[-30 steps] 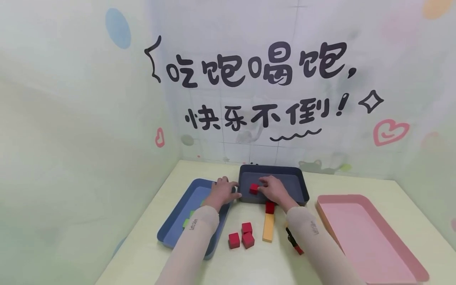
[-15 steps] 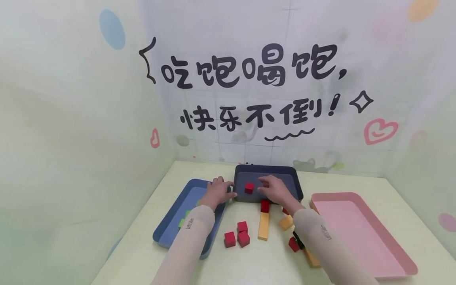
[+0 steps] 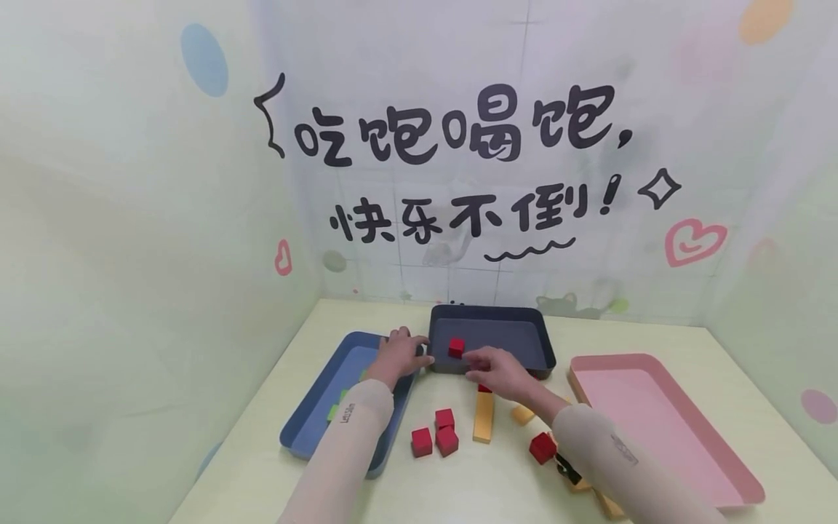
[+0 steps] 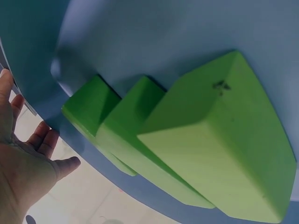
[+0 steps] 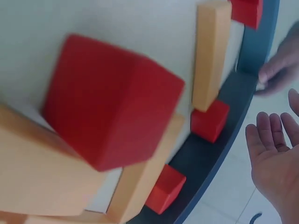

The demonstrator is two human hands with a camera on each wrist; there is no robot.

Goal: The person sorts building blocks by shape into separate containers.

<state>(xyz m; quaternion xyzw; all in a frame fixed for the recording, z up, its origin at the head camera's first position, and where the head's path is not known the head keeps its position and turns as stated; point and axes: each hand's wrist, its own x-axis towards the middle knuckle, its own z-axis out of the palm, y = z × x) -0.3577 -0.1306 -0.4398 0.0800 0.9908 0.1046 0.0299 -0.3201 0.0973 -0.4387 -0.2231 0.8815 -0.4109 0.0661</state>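
A red cube (image 3: pixel 456 348) sits inside the dark tray (image 3: pixel 511 356), toward its left end. My right hand (image 3: pixel 500 370) hovers over that tray's front edge, just right of the cube, holding nothing. Its fingers look relaxed and spread in the right wrist view. My left hand (image 3: pixel 398 355) is at the far right corner of the blue tray (image 3: pixel 297 451), its fingertips near the dark tray's left side; whether they touch it I cannot tell. Several green blocks (image 4: pixel 187 130) lie in the blue tray, partly covered by the left forearm in the head view.
Three red cubes (image 3: pixel 422 441) lie between the arms. A long yellowish wooden block (image 3: pixel 483 418) stretches toward the dark tray. Another red cube (image 3: pixel 542 447) and more wooden blocks lie by the right forearm. A pink tray (image 3: pixel 661 429) stands at the right.
My right hand has let go of the red cube and drawn back toward the dark tray's front edge. The cube stays in the tray. My left hand has hardly moved.
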